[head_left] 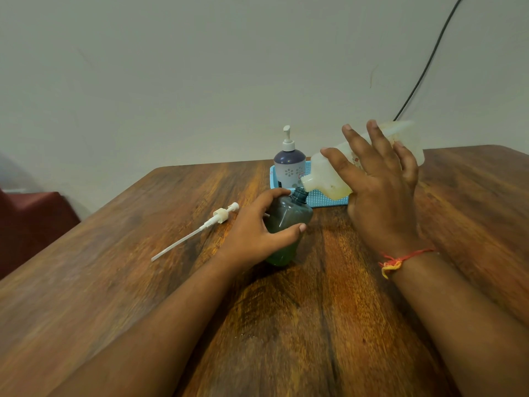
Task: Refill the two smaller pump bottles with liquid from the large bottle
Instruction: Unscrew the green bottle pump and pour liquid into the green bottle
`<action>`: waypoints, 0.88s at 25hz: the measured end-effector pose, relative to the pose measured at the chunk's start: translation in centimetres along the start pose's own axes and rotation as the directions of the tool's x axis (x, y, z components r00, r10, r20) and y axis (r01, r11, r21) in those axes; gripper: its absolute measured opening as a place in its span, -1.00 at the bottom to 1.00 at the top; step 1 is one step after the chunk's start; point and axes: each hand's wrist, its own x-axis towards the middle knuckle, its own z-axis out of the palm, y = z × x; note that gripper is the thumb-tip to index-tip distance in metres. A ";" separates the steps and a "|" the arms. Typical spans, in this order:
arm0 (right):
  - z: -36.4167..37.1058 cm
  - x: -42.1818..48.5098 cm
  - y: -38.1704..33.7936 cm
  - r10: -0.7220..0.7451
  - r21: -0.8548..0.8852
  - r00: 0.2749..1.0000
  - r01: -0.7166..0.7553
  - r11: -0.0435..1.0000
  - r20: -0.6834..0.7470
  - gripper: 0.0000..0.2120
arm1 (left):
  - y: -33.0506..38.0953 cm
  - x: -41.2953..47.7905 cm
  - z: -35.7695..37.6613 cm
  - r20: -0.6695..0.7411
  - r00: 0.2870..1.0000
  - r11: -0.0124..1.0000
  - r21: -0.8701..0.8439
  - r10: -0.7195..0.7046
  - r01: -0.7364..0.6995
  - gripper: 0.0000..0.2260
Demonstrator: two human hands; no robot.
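My left hand (257, 233) grips a small dark green bottle (289, 216) that stands slightly tilted on the wooden table, its neck open. My right hand (378, 184) holds the large pale translucent bottle (326, 173) tipped over, with its open mouth right at the green bottle's neck. Yellowish liquid sits low in the large bottle near its mouth. The green bottle's white pump (220, 216) with its long tube lies on the table to the left. A second small bottle (289, 164), purple and white with its pump on, stands upright behind.
A light blue plastic basket (323, 199) at the back of the table holds the purple bottle. The wooden table (286, 325) ends at a pale wall. A dark red seat (31, 224) stands at the left. A black cable (429, 58) runs down the wall.
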 end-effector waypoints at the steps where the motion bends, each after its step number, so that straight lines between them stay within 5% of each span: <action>1: 0.0 0.0 0.0 -0.002 -0.001 1.000 0.002 1.000 0.001 -0.26 | 0.0 0.0 0.0 0.000 1.000 1.000 -0.001 0.000 0.000 -0.30; 22: -0.6 0.5 0.1 -0.081 -0.021 0.997 0.081 0.997 -0.010 -0.32 | 0.5 -0.1 0.0 0.008 1.000 1.000 -0.011 0.005 -0.004 -0.27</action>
